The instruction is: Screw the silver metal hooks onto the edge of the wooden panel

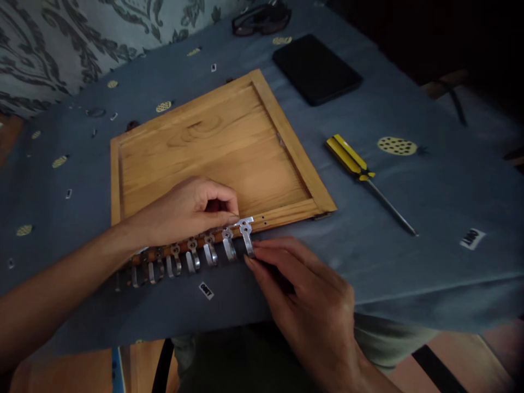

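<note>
A metal hook rail [227,240] with several curved hooks lies along the near edge of a framed wooden panel [196,142]. My left hand [192,210] rests over that edge, its thumb and forefinger pinched on the rail near its right end. With thumb and fingertips, my right hand [307,289] grips the rightmost hook [247,240] from below. Two small dark holes show in the panel's frame just right of the rail. Part of the rail's left portion is hidden behind my left wrist.
To the right lies a screwdriver [350,158] with a yellow and black handle. Behind it is a flat black rectangular object [317,68], and dark glasses [262,19] lie at the far edge. A blue patterned cloth [429,207] covers the table.
</note>
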A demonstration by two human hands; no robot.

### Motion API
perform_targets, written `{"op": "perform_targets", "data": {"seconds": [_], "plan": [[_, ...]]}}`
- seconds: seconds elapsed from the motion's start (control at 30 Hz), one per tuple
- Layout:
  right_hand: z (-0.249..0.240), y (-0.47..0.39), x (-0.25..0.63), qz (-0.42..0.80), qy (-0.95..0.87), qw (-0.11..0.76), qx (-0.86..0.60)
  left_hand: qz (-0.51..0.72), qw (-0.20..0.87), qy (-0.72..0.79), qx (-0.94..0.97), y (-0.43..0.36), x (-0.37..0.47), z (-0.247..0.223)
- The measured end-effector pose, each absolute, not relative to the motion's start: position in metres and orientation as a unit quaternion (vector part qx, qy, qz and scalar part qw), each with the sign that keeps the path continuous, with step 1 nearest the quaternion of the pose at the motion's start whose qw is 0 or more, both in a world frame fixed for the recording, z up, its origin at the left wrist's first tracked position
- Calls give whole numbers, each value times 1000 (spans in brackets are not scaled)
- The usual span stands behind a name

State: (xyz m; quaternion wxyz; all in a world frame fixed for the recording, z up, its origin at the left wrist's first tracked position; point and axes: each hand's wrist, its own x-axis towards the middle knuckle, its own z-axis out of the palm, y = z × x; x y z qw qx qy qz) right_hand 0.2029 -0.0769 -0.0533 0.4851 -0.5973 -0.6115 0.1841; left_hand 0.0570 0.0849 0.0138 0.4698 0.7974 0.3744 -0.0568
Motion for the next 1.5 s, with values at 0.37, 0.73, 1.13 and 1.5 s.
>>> {"op": "perform_targets", "data": {"seconds": [0.37,0.73,1.13,1.5], "plan": [[-51,-76,204,181,-620,463,-606,-58,481,374,791,85,57,14],[-52,-76,205,175,-628,464,-600,-57,481,368,794,86,56,13],[-51,-76,204,181,-629,461,-599,-47,464,372,802,82,59,14],[-51,-77,203,173,-635,453,-602,-37,454,367,811,80,60,16]]}}
